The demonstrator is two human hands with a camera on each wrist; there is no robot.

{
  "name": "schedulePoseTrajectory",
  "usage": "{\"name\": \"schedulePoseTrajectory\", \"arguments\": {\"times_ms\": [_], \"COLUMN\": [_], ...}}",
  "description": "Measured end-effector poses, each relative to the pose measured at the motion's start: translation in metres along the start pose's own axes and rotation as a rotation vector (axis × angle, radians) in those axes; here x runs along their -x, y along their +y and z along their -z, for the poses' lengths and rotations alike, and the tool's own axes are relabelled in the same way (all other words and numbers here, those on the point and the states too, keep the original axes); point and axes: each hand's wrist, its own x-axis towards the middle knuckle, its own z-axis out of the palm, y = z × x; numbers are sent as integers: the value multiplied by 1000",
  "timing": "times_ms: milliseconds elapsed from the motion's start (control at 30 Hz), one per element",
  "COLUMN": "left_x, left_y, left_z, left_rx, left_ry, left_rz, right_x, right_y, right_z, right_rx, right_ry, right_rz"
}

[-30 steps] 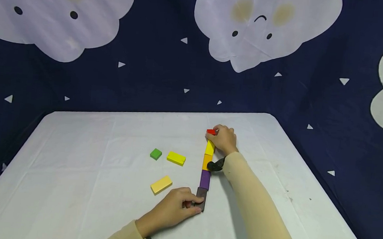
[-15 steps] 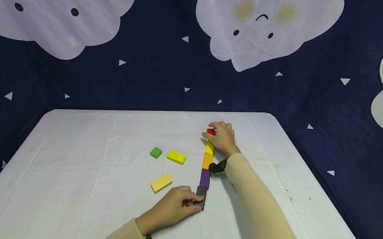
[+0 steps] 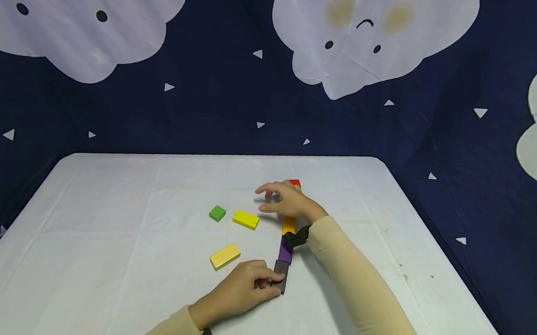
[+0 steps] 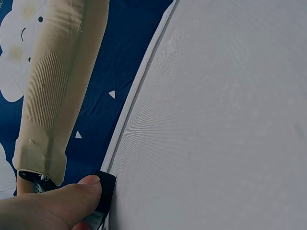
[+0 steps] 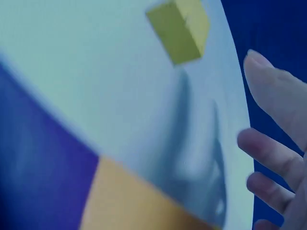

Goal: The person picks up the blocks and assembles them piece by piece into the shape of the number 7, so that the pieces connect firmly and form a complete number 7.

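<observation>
A row of toy blocks runs away from me: a dark grey-brown block [image 3: 281, 268] at the near end, then a purple block [image 3: 285, 251], an orange block [image 3: 289, 225], a yellow one mostly hidden, and a red block [image 3: 294, 182] at the far end. My left hand [image 3: 237, 289] pinches the dark block between thumb and fingers; its thumb [image 4: 88, 189] presses that block's end in the left wrist view. Over the row's far part, my right hand [image 3: 287, 200] reaches leftward with fingers spread and nothing held. A loose yellow block [image 3: 246, 219] lies just left of its fingertips.
Left of the row, a small green block [image 3: 217, 213] lies beside the loose yellow one, and a pale yellow block [image 3: 225, 256] lies closer to me. Everything rests on a white-covered table [image 3: 105, 202]. A dark blue cloud-printed cloth [image 3: 216, 105] hangs behind it.
My right hand has let go of the red block at the far end and moved left, towards the loose yellow block. The left hand stays on the dark block.
</observation>
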Motion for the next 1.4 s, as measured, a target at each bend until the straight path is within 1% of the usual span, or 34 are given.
{"name": "schedulePoseTrajectory", "arguments": {"times_ms": [100, 200, 300, 433, 633, 733, 1033, 1233, 1400], "left_x": [0, 0, 1, 1, 1, 1, 1, 1, 0], "left_y": [0, 0, 0, 0, 0, 0, -1, -2, -2], "left_z": [0, 0, 0, 0, 0, 0, 0, -1, -1], "left_rx": [3, 3, 1, 3, 10, 9, 0, 1, -10], "left_ry": [-1, 1, 2, -2, -9, -5, 6, 5, 14], "left_rz": [-1, -8, -11, -3, 7, -1, -13, -14, -31], "right_x": [1, 3, 5, 6, 6, 4, 4, 2, -1], "right_y": [-9, -17, -23, -29, -32, -32, -34, -31, -20], "right_z": [-2, -4, -8, -13, -19, -20, -18, -18, -14], "right_rx": [-54, -83, -70, -23, 65, 113, 205, 223, 218], "right_ry": [-82, -147, -188, -208, -202, -194, -180, -154, -82], "right_rz": [21, 10, 7, 20, 54, 77, 85, 73, 55]}}
